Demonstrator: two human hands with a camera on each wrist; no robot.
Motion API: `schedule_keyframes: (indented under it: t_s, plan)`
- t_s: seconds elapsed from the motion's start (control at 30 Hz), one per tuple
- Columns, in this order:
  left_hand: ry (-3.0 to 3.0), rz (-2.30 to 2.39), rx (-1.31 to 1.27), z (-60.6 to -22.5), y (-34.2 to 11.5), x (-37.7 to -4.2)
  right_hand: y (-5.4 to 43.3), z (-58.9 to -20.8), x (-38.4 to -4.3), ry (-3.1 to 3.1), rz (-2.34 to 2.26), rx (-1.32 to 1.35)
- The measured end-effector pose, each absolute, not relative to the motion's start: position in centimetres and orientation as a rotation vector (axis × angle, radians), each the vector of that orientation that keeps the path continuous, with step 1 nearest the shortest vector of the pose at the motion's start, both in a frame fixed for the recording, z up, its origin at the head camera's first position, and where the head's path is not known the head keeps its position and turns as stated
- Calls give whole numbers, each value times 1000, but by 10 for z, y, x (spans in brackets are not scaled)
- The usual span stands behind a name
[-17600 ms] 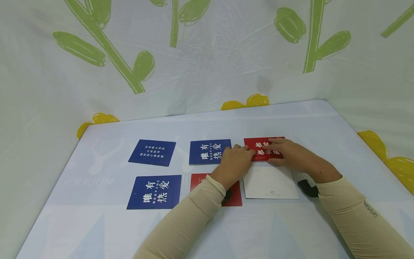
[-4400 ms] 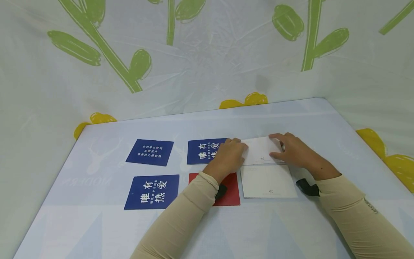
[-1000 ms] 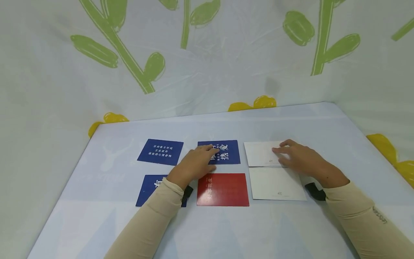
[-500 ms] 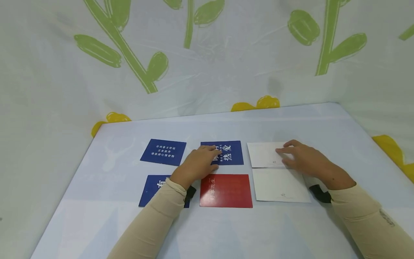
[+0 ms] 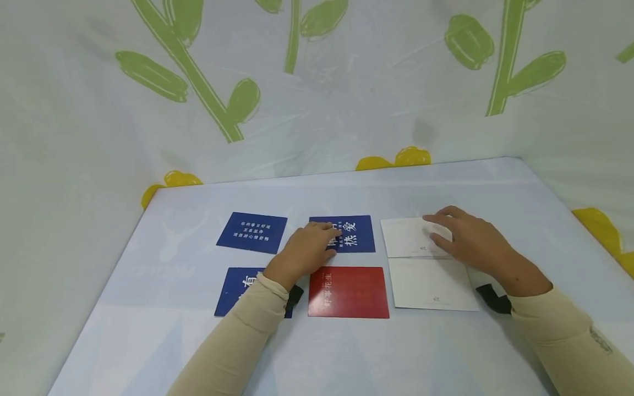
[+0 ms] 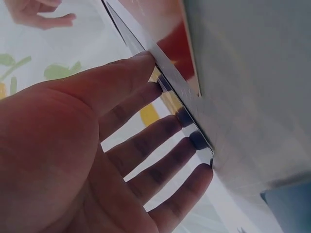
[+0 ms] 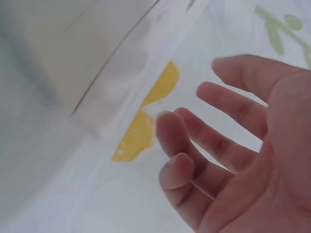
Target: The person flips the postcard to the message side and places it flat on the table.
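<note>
In the head view, my left hand [image 5: 302, 250] rests over the left part of the blue card [image 5: 364, 234] in the back row's middle. Its fingers are extended; in the left wrist view the fingertips [image 6: 197, 177] touch the thin edge of the card. My right hand [image 5: 477, 242] hovers over the right side of the back white card [image 5: 403, 236], fingers loosely bent. The right wrist view shows nothing between those fingers. Just below lies a front white card [image 5: 431, 283], and to its left a red card [image 5: 349, 294].
A blue card with small white writing [image 5: 251, 233] lies at back left. The front left blue card [image 5: 228, 291] is partly hidden by my left forearm. All lie on a pale table [image 5: 346, 357] against a white curtain [image 5: 346, 110] printed with green plants.
The back right card showed red at first and shows white from the second frame on. My left hand has moved left onto the middle blue card. Lately my right hand has lifted slightly.
</note>
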State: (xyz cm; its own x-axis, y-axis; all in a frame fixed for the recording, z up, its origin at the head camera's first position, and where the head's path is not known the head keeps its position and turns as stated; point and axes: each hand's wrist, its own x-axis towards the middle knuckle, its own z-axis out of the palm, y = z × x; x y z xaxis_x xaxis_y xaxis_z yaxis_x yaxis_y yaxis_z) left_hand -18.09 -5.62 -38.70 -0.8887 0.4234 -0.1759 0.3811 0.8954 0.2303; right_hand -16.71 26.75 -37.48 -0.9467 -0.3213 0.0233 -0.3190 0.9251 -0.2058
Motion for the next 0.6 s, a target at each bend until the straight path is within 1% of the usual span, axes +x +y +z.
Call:
schedule_keyframes:
  t_s: [0.17,0.37,0.6]
  plan:
    - [2843,279,610,-387,-54,-181,250,-368,-163,3107,-363,-637]
    - [2842,273,611,-389,-54,-181,227,-362,-167,3091,-320,-662]
    - [2859,256,601,-387,-56,-181,204,-359,-175,3105,-372,-764]
